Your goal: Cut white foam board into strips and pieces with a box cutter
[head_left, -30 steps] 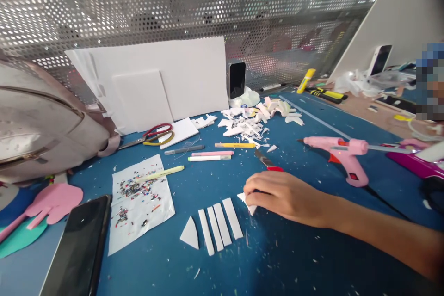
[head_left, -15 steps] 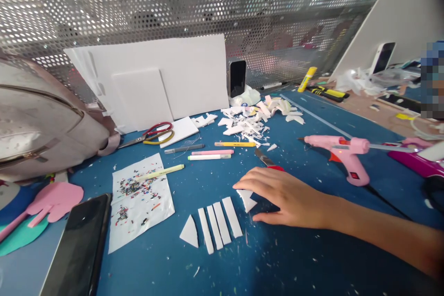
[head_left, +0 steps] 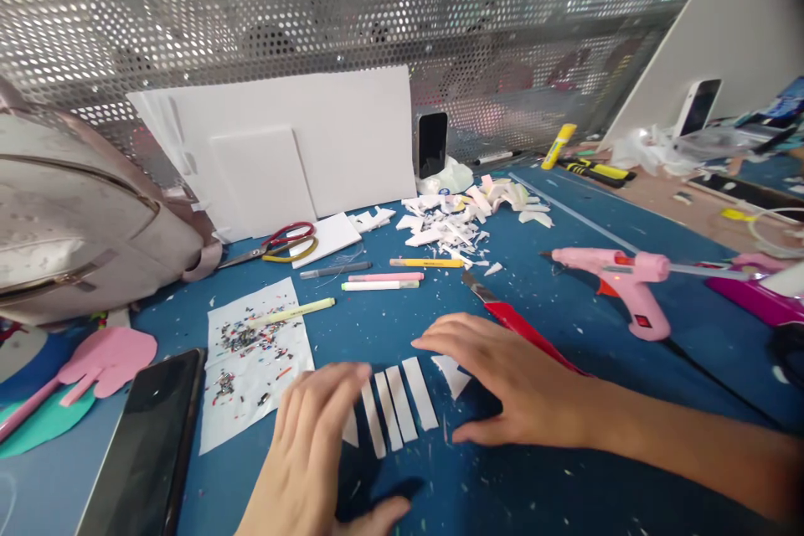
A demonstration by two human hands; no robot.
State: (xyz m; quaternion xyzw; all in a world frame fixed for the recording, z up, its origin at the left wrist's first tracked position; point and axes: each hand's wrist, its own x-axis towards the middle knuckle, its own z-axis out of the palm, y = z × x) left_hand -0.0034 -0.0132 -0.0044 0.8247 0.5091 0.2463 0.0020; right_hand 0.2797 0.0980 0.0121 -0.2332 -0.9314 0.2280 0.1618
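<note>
My left hand point(head_left: 320, 444) hovers over the left end of a row of white foam strips point(head_left: 402, 404), fingers apart and holding nothing. It partly covers a white foam triangle point(head_left: 350, 429). To the right of the strips, my right hand point(head_left: 502, 381) is spread with thumb and fingers apart. Between its thumb and forefinger, on the table, lies another white foam triangle point(head_left: 450, 374), which it does not grip. Just behind that hand rests a red-handled utility knife point(head_left: 521, 325) with its blade pointing away to the left.
A pink glue gun point(head_left: 628, 276) lies at right. Markers point(head_left: 383, 277), foam scraps point(head_left: 452, 222) and scissors point(head_left: 282, 244) are farther back. At left are a bead-strewn sheet point(head_left: 251, 427), a phone point(head_left: 147, 444) and a bag point(head_left: 94, 226). White boards point(head_left: 358, 134) lean on the perforated panel.
My left hand has come in from below, over the left triangle. My right hand has drawn slightly nearer, uncovering the red knife handle and leaving the right triangle on the table.
</note>
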